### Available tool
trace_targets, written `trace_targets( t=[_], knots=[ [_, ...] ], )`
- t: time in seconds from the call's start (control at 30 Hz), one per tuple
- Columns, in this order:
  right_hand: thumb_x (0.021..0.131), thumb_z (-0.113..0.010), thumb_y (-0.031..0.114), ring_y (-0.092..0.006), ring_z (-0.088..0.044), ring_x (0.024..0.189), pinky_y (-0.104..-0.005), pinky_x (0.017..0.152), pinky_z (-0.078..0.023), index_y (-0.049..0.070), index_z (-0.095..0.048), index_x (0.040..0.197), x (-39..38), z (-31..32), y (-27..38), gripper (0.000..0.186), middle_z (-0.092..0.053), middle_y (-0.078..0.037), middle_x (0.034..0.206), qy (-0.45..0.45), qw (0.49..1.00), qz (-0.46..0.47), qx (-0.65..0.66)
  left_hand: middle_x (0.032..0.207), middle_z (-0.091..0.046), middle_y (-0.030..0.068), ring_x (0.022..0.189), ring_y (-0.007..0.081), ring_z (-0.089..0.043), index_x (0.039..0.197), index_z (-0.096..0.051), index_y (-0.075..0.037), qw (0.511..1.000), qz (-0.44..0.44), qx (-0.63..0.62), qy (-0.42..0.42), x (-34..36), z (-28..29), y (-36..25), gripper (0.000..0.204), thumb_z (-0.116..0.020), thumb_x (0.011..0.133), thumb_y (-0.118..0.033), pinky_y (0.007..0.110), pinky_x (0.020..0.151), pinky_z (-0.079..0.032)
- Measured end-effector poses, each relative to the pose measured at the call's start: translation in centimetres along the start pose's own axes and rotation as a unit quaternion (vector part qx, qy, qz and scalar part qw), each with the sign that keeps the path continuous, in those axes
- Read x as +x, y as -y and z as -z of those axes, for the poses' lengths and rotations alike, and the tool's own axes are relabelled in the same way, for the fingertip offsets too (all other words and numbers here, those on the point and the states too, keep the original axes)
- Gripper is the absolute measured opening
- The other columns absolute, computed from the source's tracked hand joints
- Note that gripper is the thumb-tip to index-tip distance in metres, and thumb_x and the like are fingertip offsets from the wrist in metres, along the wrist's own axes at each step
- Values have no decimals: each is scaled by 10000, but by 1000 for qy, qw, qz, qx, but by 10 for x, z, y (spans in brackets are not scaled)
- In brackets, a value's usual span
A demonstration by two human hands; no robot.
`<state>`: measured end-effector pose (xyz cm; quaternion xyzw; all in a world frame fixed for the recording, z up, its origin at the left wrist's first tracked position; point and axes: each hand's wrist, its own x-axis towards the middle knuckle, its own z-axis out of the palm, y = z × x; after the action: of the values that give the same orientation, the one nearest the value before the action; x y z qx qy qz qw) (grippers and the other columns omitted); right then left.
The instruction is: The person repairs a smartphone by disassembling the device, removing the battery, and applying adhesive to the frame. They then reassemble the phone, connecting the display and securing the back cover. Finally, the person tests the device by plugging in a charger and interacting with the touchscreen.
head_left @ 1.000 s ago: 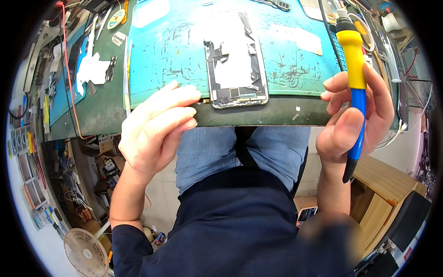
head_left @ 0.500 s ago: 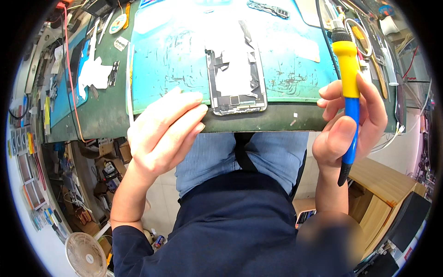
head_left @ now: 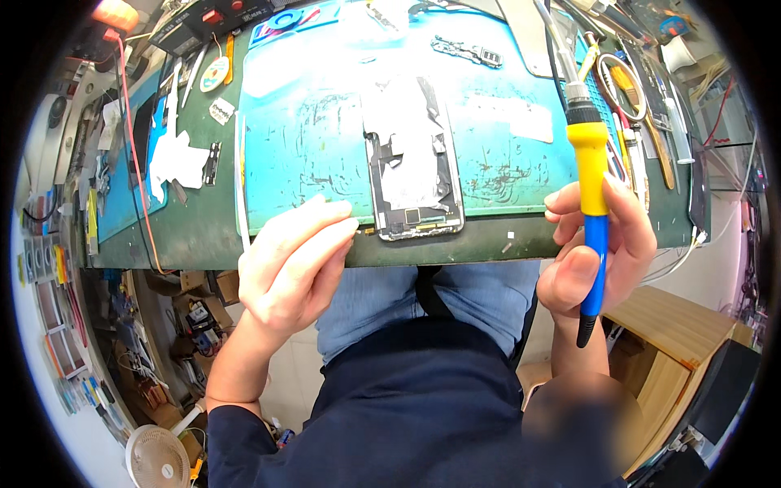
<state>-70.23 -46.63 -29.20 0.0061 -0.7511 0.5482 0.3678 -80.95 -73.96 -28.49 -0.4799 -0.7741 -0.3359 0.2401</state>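
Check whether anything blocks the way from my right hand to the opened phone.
Nothing visible blocks it: between the right hand and the opened phone, only a small white scrap lies on the green mat.

At 3 o'clock, soldering iron [head_left: 588,146] partly hides right hand [head_left: 621,254]. Pale fleck [head_left: 511,235] nearby: too small for me. Fan [head_left: 157,459], toward 7:30, cut by lower edge. Patch [head_left: 582,423], toward 4:30: blurred.
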Motion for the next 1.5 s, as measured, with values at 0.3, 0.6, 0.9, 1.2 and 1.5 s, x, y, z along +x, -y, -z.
trace_targets(
  t=[0.3, 0.6, 0.9, 1.2, 1.5],
  knots=[
    [1003, -689, 487, -101, -546, 732, -259, 693, -507, -2, -459, 1430, -2, 1, -5, 688, -702, -155, 1016, 24, 995, 76, -62, 1333, -665, 218, 1201, 285, -683, 1352, -604, 100, 690, 474, -547, -25, 16, 44, -14, 339, -568, 1055, -59, 426, 1080, -537],
    [1027, -650, 467, -82, -497, 674, -238, 638, -458, 1, -432, 1437, -4, 0, -10, 658, -693, -159, 1026, 23, 993, 91, -71, 1472, -582, 206, 1338, 282, -597, 1470, -511, 79, 520, 545, -658, -17, 16, 59, -8, 434, -535, 1090, -130, 422, 1122, -508],
    [1026, -632, 486, -88, -497, 675, -243, 634, -464, 6, -430, 1440, -8, 6, -11, 665, -695, -167, 1015, 17, 992, 89, -86, 1246, -645, 122, 1159, 254, -635, 1314, -676, -10, 918, 291, -267, 34, 1, 65, -10, 364, -623, 957, 40, 396, 1046, -509],
    [1029, -652, 437, -113, -538, 635, -276, 620, -512, 2, -479, 1386, 3, -1, -10, 589, -704, -156, 926, 30, 988, 122, -88, 1314, -639, 100, 1188, 301, -609, 1287, -720, -102, 983, 41, -15, 179, 21, 33, -12, 516, -820, 781, -91, 475, 1058, -511],
    [1028, -661, 390, -240, -712, 713, -323, 628, -562, -13, -509, 1354, 4, 0, -10, 541, -687, -161, 893, 31, 984, 150, -95, 1277, -656, 85, 1155, 274, -634, 1249, -748, -99, 982, 1, 30, 188, 11, 27, -6, 444, -808, 821, -200, 468, 1060, -533]
  ],
)
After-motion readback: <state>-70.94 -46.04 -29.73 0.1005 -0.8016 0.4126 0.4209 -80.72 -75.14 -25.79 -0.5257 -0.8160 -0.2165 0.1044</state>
